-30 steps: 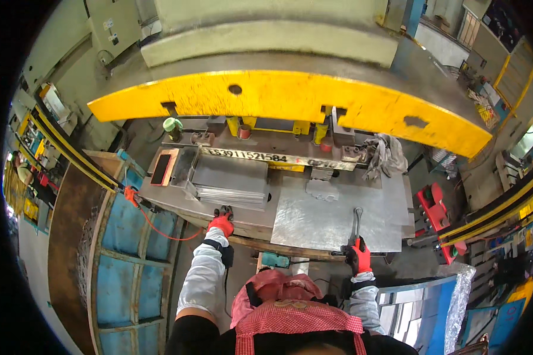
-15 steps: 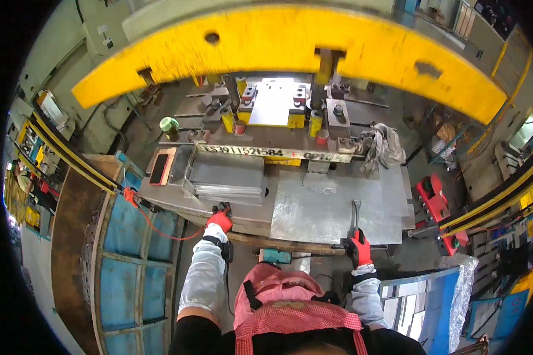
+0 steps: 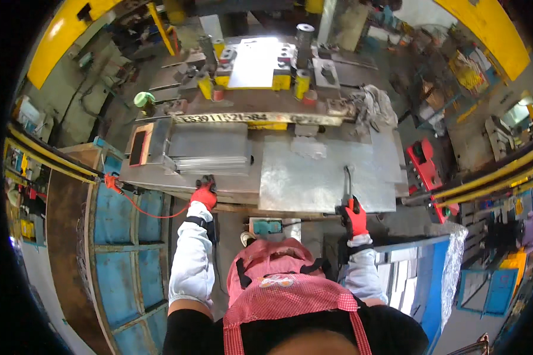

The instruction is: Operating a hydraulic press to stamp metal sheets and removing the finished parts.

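Note:
My left hand [image 3: 204, 195], in a red glove with dark fingers, is at the front edge of the metal table [image 3: 231, 186]. Its fingers look curled; what they hold, if anything, is hidden. Just beyond it lies a stack of thin metal sheets [image 3: 212, 164] against a raised side guide. My right hand [image 3: 355, 219], gloved in red and black, is closed around a metal rod tool [image 3: 348, 179] with a rounded end. That tool points away from me, over a large flat metal sheet [image 3: 302, 183] at the table's front right.
Behind the table stands a press die with a bright plate [image 3: 253, 65] between yellow blocks. A phone [image 3: 138, 148] lies at the left, and a grey rag [image 3: 376, 106] hangs at the right. Blue-panelled frames [image 3: 115, 216] flank me on the left; a blue bin [image 3: 423, 278] stands right.
The view has tilted, so the table and die sit higher in the picture and the yellow beam's middle has left view. Both hands keep about the same places at the table edge.

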`<state>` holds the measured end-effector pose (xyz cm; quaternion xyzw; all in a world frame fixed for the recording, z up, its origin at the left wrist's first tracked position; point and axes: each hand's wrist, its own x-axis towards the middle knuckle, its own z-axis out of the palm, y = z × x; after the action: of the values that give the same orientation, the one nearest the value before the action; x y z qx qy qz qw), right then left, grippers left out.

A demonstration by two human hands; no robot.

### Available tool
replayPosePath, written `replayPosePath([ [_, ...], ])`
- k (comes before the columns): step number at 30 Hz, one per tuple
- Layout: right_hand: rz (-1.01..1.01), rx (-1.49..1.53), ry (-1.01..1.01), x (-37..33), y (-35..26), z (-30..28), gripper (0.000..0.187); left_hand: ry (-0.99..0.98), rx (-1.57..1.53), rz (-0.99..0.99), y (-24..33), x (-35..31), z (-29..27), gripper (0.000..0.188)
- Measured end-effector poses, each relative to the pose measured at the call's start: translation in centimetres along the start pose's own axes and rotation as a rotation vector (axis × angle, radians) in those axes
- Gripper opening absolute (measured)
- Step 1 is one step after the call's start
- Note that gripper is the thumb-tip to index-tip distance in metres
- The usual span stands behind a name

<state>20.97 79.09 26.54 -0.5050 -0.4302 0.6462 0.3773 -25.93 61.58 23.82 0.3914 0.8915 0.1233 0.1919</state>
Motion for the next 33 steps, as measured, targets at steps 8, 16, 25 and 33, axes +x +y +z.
replayPosePath([
  [8,-0.169,-0.160,-0.311,-2.2,-13.3,11.3,0.055,0.023,0.185,0.062,1.4,-1.1,-0.4,0.048],
  [16,-0.403,0.017,-0.716,14.4,-23.1,28.8,0.026,-0.030,0.134,0.035,2.1,-2.9,-3.1,0.054],
  [25,-0.413,0.100,-0.664,10.0,-24.1,26.9,0.020,-0.241,-1.034,0.174,16.6,2.5,-12.7,0.034],
  [33,0.024,0.032,-0.284,-0.8,-13.1,9.3,0.055,-0.570,-1.899,0.087,26.3,14.2,-13.2,0.043],
])
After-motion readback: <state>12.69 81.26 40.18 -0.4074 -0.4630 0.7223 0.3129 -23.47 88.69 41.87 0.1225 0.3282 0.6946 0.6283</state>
